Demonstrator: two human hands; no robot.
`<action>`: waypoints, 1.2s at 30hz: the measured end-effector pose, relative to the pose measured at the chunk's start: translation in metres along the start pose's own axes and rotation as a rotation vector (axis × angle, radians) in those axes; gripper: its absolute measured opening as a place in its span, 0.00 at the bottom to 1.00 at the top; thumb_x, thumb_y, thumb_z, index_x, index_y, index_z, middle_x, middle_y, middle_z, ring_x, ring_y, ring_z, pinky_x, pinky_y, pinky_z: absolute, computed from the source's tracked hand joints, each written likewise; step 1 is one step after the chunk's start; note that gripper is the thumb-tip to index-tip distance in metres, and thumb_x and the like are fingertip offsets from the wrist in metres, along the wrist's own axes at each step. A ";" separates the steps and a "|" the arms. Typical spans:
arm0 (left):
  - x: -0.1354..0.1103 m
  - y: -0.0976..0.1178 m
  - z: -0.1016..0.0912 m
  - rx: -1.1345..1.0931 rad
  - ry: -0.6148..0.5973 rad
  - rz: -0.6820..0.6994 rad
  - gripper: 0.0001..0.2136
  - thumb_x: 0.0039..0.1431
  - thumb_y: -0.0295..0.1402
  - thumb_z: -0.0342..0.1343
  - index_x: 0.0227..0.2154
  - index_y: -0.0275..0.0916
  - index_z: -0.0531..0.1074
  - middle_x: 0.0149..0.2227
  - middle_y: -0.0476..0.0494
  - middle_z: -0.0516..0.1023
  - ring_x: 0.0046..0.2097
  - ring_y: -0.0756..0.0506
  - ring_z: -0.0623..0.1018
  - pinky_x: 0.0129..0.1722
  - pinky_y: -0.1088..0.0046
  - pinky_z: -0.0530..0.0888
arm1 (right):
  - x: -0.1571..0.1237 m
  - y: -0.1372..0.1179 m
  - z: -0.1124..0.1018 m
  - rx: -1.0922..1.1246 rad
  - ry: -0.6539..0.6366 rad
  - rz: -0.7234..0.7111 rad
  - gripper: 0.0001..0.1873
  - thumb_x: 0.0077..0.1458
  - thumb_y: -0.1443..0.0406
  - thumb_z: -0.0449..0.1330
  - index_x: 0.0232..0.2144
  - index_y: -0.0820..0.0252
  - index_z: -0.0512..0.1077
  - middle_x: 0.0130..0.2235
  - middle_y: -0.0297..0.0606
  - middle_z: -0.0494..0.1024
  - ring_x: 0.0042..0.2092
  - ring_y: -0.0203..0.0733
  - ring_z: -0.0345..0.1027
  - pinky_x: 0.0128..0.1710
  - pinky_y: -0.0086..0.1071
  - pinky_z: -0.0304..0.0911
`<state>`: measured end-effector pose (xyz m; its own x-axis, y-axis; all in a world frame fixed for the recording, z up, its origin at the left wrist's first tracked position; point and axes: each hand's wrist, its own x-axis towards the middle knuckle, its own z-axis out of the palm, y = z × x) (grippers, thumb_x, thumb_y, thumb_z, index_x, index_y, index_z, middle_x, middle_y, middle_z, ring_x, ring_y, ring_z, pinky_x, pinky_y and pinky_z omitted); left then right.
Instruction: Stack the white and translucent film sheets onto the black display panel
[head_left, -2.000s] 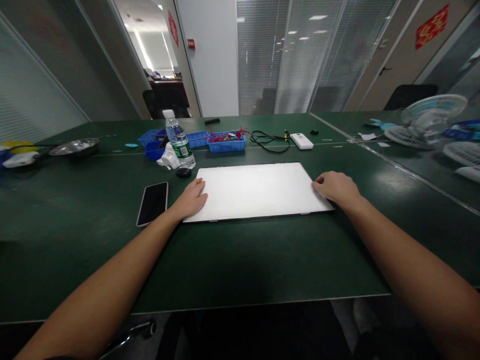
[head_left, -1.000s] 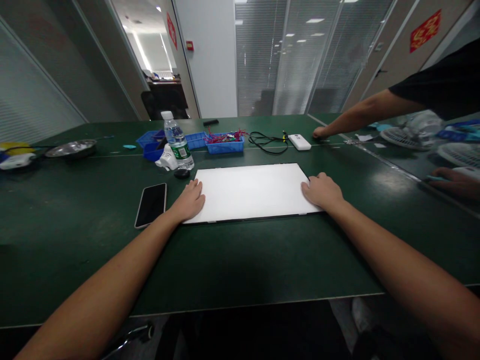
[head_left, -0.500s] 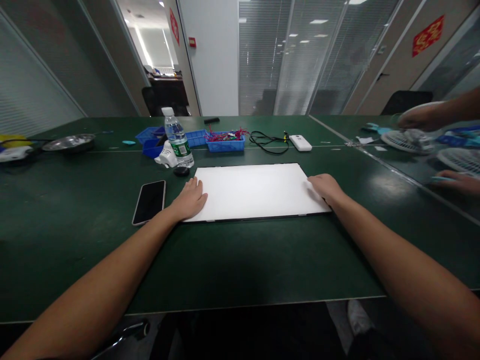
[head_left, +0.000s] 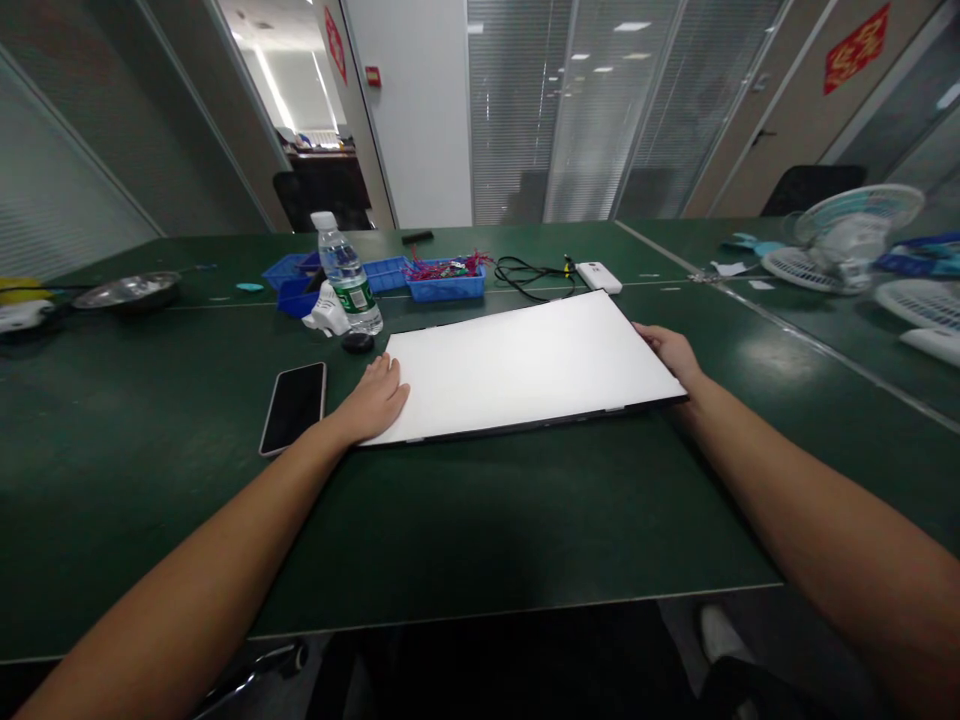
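Observation:
A flat white panel (head_left: 517,365) with a thin dark edge lies on the green table (head_left: 450,530) in front of me. Its right side is lifted off the table while its left side stays down. My left hand (head_left: 373,400) rests flat on the panel's left edge, fingers stretched out. My right hand (head_left: 673,352) grips the panel's right edge, with the fingers under it.
A black phone (head_left: 293,406) lies left of the panel. Behind it stand a water bottle (head_left: 344,273), a black cap (head_left: 358,342), blue trays (head_left: 442,280), a black cable (head_left: 529,275) and a white device (head_left: 598,277). Fans (head_left: 851,240) sit at the right, a metal bowl (head_left: 126,291) at the left.
My right hand has taken hold of the panel's right edge and raised that side off the table. Another person's arms, seen at the right earlier, have left the view.

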<state>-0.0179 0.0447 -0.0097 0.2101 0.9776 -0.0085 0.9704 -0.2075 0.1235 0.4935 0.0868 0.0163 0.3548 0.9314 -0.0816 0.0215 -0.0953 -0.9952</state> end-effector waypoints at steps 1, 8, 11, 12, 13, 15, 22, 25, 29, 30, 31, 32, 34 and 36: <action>0.000 0.000 0.000 0.002 -0.005 -0.003 0.39 0.75 0.43 0.33 0.76 0.14 0.52 0.80 0.13 0.47 0.82 0.27 0.49 0.79 0.45 0.56 | 0.001 0.000 0.002 0.008 0.023 0.014 0.16 0.62 0.64 0.64 0.50 0.63 0.82 0.34 0.43 0.84 0.33 0.46 0.79 0.30 0.35 0.76; 0.000 0.002 0.001 0.050 0.026 0.001 0.37 0.75 0.42 0.36 0.75 0.15 0.56 0.79 0.13 0.53 0.81 0.25 0.55 0.77 0.43 0.61 | 0.003 0.003 0.001 -0.094 0.058 0.032 0.30 0.55 0.72 0.67 0.61 0.63 0.82 0.36 0.39 0.86 0.30 0.39 0.75 0.26 0.28 0.68; -0.007 0.007 -0.008 0.122 0.121 0.032 0.34 0.75 0.40 0.38 0.72 0.18 0.63 0.78 0.13 0.56 0.79 0.22 0.60 0.76 0.39 0.60 | 0.000 0.004 -0.001 -0.173 0.058 0.023 0.30 0.55 0.73 0.67 0.61 0.62 0.83 0.36 0.39 0.85 0.26 0.33 0.68 0.22 0.24 0.60; -0.010 0.010 -0.013 0.143 0.187 0.075 0.33 0.75 0.41 0.39 0.70 0.20 0.67 0.78 0.14 0.58 0.78 0.21 0.62 0.76 0.37 0.60 | -0.002 0.004 -0.001 -0.198 0.060 0.019 0.29 0.55 0.73 0.67 0.60 0.62 0.84 0.37 0.39 0.86 0.26 0.32 0.67 0.21 0.24 0.58; -0.015 0.014 -0.018 0.152 0.263 0.139 0.31 0.76 0.41 0.40 0.68 0.23 0.71 0.77 0.17 0.62 0.77 0.22 0.64 0.75 0.36 0.60 | -0.003 0.004 -0.001 -0.223 0.062 0.018 0.29 0.55 0.72 0.67 0.59 0.62 0.84 0.37 0.40 0.86 0.26 0.32 0.67 0.21 0.23 0.57; -0.025 0.026 -0.030 0.125 0.391 0.311 0.28 0.77 0.46 0.44 0.63 0.31 0.78 0.72 0.24 0.72 0.73 0.27 0.72 0.73 0.40 0.65 | -0.004 0.003 -0.001 -0.269 0.062 0.020 0.27 0.55 0.72 0.67 0.58 0.64 0.85 0.38 0.41 0.87 0.26 0.32 0.66 0.20 0.23 0.55; -0.058 0.091 -0.046 0.191 0.542 0.842 0.19 0.70 0.46 0.64 0.54 0.37 0.80 0.51 0.35 0.84 0.50 0.36 0.82 0.49 0.57 0.79 | -0.008 -0.003 -0.005 -0.384 0.032 0.054 0.24 0.56 0.68 0.70 0.55 0.61 0.87 0.40 0.44 0.88 0.25 0.34 0.65 0.18 0.26 0.51; -0.060 0.106 -0.041 0.278 0.637 0.890 0.05 0.74 0.32 0.60 0.46 0.39 0.80 0.45 0.41 0.85 0.43 0.42 0.80 0.42 0.63 0.76 | -0.010 -0.006 -0.008 -0.410 0.041 0.073 0.23 0.57 0.68 0.70 0.55 0.55 0.87 0.41 0.40 0.88 0.25 0.35 0.65 0.17 0.26 0.51; -0.059 0.108 -0.033 0.297 0.750 0.891 0.07 0.76 0.26 0.58 0.38 0.38 0.78 0.38 0.45 0.83 0.37 0.45 0.78 0.36 0.65 0.72 | -0.020 -0.006 -0.012 -0.392 0.072 0.152 0.23 0.57 0.72 0.68 0.53 0.55 0.87 0.41 0.40 0.88 0.25 0.35 0.66 0.16 0.26 0.52; -0.059 0.107 -0.031 0.294 0.756 0.895 0.08 0.76 0.26 0.58 0.38 0.38 0.78 0.38 0.45 0.83 0.37 0.45 0.78 0.36 0.65 0.72 | -0.025 -0.005 -0.014 -0.361 0.082 0.178 0.23 0.57 0.73 0.67 0.54 0.56 0.87 0.41 0.40 0.87 0.25 0.35 0.66 0.16 0.26 0.53; -0.059 0.107 -0.028 0.291 0.760 0.900 0.08 0.76 0.26 0.57 0.39 0.38 0.79 0.37 0.45 0.83 0.37 0.45 0.78 0.36 0.65 0.72 | -0.031 -0.004 -0.017 -0.325 0.091 0.200 0.24 0.57 0.73 0.66 0.55 0.57 0.86 0.41 0.41 0.87 0.25 0.35 0.67 0.17 0.26 0.54; -0.058 0.108 -0.025 0.287 0.766 0.908 0.08 0.76 0.26 0.57 0.39 0.37 0.79 0.37 0.45 0.83 0.37 0.45 0.78 0.36 0.65 0.73 | -0.038 -0.002 -0.021 -0.288 0.099 0.216 0.25 0.58 0.73 0.64 0.57 0.58 0.84 0.41 0.43 0.87 0.26 0.36 0.68 0.18 0.26 0.57; -0.057 0.112 -0.018 0.274 0.793 0.941 0.07 0.76 0.26 0.58 0.40 0.37 0.79 0.36 0.46 0.82 0.36 0.46 0.78 0.35 0.66 0.73 | -0.056 0.004 -0.037 -0.243 0.111 0.247 0.29 0.58 0.73 0.62 0.61 0.59 0.81 0.39 0.45 0.86 0.27 0.39 0.72 0.21 0.28 0.64; -0.056 0.119 -0.011 0.270 0.823 0.995 0.07 0.75 0.26 0.59 0.38 0.38 0.79 0.34 0.46 0.82 0.35 0.47 0.77 0.34 0.67 0.72 | -0.080 0.013 -0.064 -0.231 0.136 0.281 0.30 0.57 0.70 0.63 0.62 0.58 0.79 0.38 0.48 0.85 0.28 0.44 0.74 0.22 0.31 0.67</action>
<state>0.0849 -0.0346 0.0162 0.8026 0.1197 0.5844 0.4579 -0.7515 -0.4750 0.5252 -0.0115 0.0132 0.4972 0.8042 -0.3257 0.1101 -0.4308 -0.8957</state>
